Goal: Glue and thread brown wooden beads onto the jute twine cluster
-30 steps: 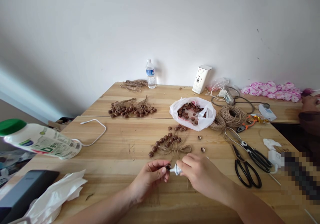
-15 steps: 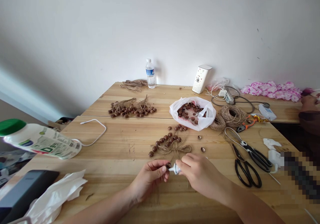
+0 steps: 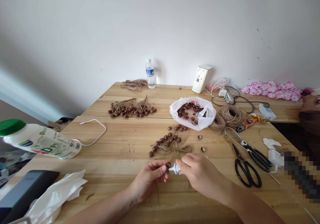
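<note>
Between the thumb and fingers of my left hand (image 3: 153, 175) is a small brown nut shell (image 3: 168, 166), its hollow side facing right. My right hand (image 3: 197, 170) grips a white glue tube (image 3: 176, 168), mostly hidden by the fingers. Its pointed nozzle touches or nearly touches the shell's opening. Just beyond my hands lies a bundle of jute twine (image 3: 181, 148) with several brown nut shells (image 3: 165, 140) at its string ends. Two loose shell halves, one a hollow half (image 3: 203, 149), rest to the right of the bundle.
Further back stand a plastic bag of shells (image 3: 178, 106), finished-looking twine bunches (image 3: 132, 108) and a water bottle (image 3: 151, 79). Rolls of twine (image 3: 231, 115), pliers (image 3: 246, 124) and scissors (image 3: 247, 174) lie right. A large green-capped bottle (image 3: 47, 140) is left. Another person's hand (image 3: 310, 102) shows far right.
My hands hold almost the same pose, with the nozzle still at the shell. At the far right, the other person's hand has shifted slightly.
</note>
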Action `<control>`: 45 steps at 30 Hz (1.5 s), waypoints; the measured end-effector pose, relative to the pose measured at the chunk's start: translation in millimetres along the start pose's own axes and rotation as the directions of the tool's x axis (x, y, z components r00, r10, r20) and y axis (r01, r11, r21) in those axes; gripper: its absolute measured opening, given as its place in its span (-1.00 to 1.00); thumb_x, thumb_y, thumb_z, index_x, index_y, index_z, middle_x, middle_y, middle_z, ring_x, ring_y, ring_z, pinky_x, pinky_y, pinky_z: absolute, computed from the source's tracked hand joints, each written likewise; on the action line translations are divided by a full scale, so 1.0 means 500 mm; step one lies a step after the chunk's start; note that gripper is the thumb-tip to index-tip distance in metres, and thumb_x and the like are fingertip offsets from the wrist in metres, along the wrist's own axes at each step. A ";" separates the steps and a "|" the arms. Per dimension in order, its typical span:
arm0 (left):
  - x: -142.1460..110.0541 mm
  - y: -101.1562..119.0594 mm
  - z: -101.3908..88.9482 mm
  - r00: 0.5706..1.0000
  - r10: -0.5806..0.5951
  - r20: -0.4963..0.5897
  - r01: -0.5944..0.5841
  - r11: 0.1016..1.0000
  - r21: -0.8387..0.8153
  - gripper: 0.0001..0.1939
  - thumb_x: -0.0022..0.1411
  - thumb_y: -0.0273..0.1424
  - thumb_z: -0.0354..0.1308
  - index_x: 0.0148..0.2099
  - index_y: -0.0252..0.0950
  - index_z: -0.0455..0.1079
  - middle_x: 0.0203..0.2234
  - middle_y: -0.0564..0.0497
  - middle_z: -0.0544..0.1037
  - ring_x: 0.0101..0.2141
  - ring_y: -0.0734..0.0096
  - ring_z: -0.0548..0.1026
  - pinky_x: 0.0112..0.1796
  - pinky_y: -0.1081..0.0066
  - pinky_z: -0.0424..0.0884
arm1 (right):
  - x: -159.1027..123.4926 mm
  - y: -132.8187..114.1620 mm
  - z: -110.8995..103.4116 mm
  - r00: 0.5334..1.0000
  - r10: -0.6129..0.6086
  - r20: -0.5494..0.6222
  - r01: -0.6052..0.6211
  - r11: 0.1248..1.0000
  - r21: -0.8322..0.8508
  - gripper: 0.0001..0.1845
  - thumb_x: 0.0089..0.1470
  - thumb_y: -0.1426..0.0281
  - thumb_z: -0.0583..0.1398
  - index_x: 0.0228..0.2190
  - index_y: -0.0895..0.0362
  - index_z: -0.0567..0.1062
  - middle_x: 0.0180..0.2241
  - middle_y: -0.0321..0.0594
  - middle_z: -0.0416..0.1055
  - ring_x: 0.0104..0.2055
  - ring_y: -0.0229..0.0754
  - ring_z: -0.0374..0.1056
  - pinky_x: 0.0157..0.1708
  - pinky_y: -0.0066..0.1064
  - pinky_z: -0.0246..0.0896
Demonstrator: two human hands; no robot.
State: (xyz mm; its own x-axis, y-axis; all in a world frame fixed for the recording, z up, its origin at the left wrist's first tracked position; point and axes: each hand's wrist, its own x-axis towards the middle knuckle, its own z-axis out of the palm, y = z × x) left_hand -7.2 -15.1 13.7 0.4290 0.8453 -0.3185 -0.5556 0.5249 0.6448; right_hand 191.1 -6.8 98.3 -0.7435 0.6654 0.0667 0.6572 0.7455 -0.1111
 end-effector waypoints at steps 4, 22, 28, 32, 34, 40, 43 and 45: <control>-0.002 0.000 -0.001 1.000 -0.001 0.016 0.001 1.000 0.002 -0.83 0.02 -0.44 0.32 -0.27 -0.36 0.55 -0.62 -0.01 0.55 -0.56 0.52 0.42 -0.46 0.51 0.27 | 0.000 0.002 0.000 1.000 0.006 0.006 -0.006 1.000 -0.004 -0.84 0.15 0.60 0.07 -0.26 0.19 0.41 -0.41 -0.23 0.35 -0.36 -0.20 0.22 -0.43 -0.37 -0.05; -0.007 0.005 0.007 0.999 0.000 0.032 0.000 1.000 0.016 -0.80 -0.01 -0.40 0.35 -0.28 -0.34 0.55 -0.62 0.01 0.55 -0.57 0.52 0.42 -0.45 0.50 0.27 | -0.005 0.001 -0.006 1.000 -0.002 0.002 0.002 1.000 -0.012 -0.83 0.15 0.61 0.07 -0.24 0.20 0.41 -0.39 -0.23 0.36 -0.35 -0.19 0.21 -0.44 -0.36 -0.04; -0.004 0.005 0.004 0.999 0.005 0.035 -0.006 1.000 0.026 -0.81 0.00 -0.41 0.34 -0.27 -0.34 0.55 -0.61 0.00 0.55 -0.56 0.51 0.42 -0.45 0.48 0.27 | -0.005 0.002 -0.010 1.000 -0.004 0.005 0.004 1.000 -0.019 -0.82 0.14 0.62 0.06 -0.27 0.19 0.42 -0.41 -0.24 0.35 -0.38 -0.19 0.19 -0.46 -0.34 -0.05; -0.004 0.004 0.003 0.999 0.008 0.040 -0.009 0.999 0.031 -0.81 0.01 -0.41 0.33 -0.26 -0.34 0.55 -0.60 0.00 0.55 -0.56 0.51 0.42 -0.45 0.49 0.26 | -0.004 0.002 -0.010 1.000 -0.002 0.001 0.002 1.000 -0.016 -0.82 0.13 0.63 0.07 -0.28 0.19 0.42 -0.41 -0.23 0.35 -0.37 -0.19 0.19 -0.45 -0.35 -0.05; -0.006 0.005 0.004 0.999 0.008 0.037 -0.009 0.999 0.038 -0.82 0.01 -0.41 0.33 -0.27 -0.34 0.55 -0.61 0.01 0.55 -0.56 0.52 0.42 -0.44 0.49 0.26 | -0.004 0.001 -0.010 1.000 -0.008 0.002 0.008 1.000 -0.014 -0.81 0.12 0.64 0.06 -0.30 0.19 0.41 -0.42 -0.24 0.34 -0.39 -0.20 0.18 -0.47 -0.36 -0.06; -0.011 0.007 0.007 0.999 0.007 0.045 -0.009 1.000 0.028 -0.80 0.00 -0.39 0.34 -0.27 -0.33 0.55 -0.62 0.00 0.56 -0.56 0.51 0.42 -0.44 0.49 0.26 | -0.007 0.004 -0.013 1.000 0.007 0.007 -0.007 1.000 -0.016 -0.81 0.11 0.64 0.07 -0.30 0.19 0.41 -0.42 -0.23 0.35 -0.38 -0.20 0.19 -0.46 -0.38 -0.05; -0.010 0.008 0.009 0.998 0.009 0.054 -0.010 1.000 0.019 -0.79 -0.02 -0.39 0.35 -0.27 -0.32 0.56 -0.61 0.00 0.56 -0.57 0.51 0.43 -0.44 0.49 0.25 | -0.008 0.006 -0.018 1.000 0.014 0.002 -0.014 1.000 -0.012 -0.84 0.12 0.62 0.08 -0.31 0.19 0.41 -0.42 -0.23 0.35 -0.38 -0.21 0.21 -0.45 -0.38 -0.03; -0.010 0.009 0.009 0.998 0.010 0.064 -0.010 1.000 0.008 -0.80 -0.02 -0.39 0.35 -0.27 -0.31 0.56 -0.61 0.00 0.56 -0.56 0.51 0.43 -0.44 0.49 0.25 | -0.009 0.007 -0.021 1.000 0.017 -0.006 -0.017 1.000 -0.015 -0.85 0.12 0.61 0.08 -0.33 0.18 0.41 -0.43 -0.24 0.35 -0.39 -0.22 0.20 -0.45 -0.38 -0.03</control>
State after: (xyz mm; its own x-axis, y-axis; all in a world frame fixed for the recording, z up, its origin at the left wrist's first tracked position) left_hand -8.5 -17.6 21.3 0.4686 0.8422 -0.2668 -0.5546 0.5155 0.6532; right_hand 198.1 -6.9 108.2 -0.7312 0.6785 0.0711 0.6719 0.7342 -0.0975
